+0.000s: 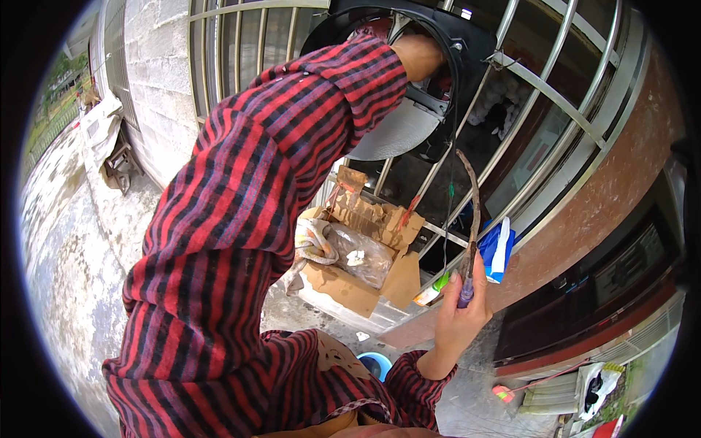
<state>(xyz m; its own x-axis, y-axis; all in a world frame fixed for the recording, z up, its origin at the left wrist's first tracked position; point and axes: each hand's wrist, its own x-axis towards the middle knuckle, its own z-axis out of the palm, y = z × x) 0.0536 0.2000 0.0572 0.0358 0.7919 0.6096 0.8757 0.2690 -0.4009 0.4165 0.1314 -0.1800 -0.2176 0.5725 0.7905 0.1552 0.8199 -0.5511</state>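
My left arm, in a red and black striped sleeve, reaches up to a black housing fixed at the window bars. My left hand is inside its opening, with the fingers hidden. A grey curved plate hangs at the housing's lower side. Lower right, my right hand is closed around the purple handle of a thin, curved brown rod. The rod points upward, apart from the housing. A dark cable hangs down from the housing beside the rod.
An open, torn cardboard box with a cloth and clear plastic stands below the housing. Metal window bars run behind. A blue and white packet and a green-capped tube lie on the sill. A blue basin is on the ground.
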